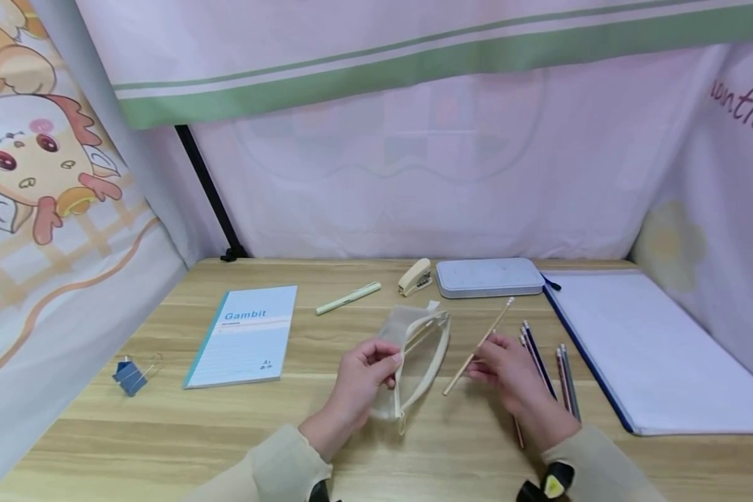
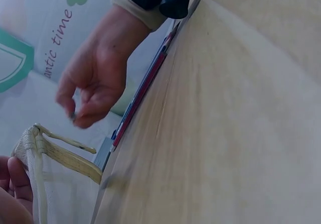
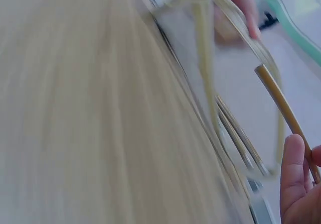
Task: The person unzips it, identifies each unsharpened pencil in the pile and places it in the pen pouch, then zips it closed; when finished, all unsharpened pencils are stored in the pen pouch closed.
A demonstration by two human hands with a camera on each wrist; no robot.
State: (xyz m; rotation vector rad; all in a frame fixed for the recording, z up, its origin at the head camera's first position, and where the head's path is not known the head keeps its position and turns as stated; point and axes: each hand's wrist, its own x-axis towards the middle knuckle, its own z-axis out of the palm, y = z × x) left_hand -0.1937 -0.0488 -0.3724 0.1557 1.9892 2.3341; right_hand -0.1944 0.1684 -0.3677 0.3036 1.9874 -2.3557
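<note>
My left hand point(image 1: 364, 373) pinches the near side of a translucent cream zip pouch point(image 1: 440, 354), whose mouth gapes toward the right. Inside it lie gold pencils point(image 3: 234, 129), seen through the opening in the right wrist view. Between thumb and fingers, my right hand point(image 1: 511, 376) holds a gold pencil point(image 1: 494, 323) slantwise, just right of the pouch mouth. One end of this pencil points down toward the table. Beneath and beside the right hand are several dark pencils point(image 1: 538, 359), partly hidden by it.
A Gambit notebook point(image 1: 245, 341) and a blue binder clip point(image 1: 130, 376) lie at left. Along the back are a pale green pen point(image 1: 348, 298), a cream stapler point(image 1: 415, 277) and a light blue case point(image 1: 496, 277). A white pad with a dark blue edge point(image 1: 665, 348) covers the right side.
</note>
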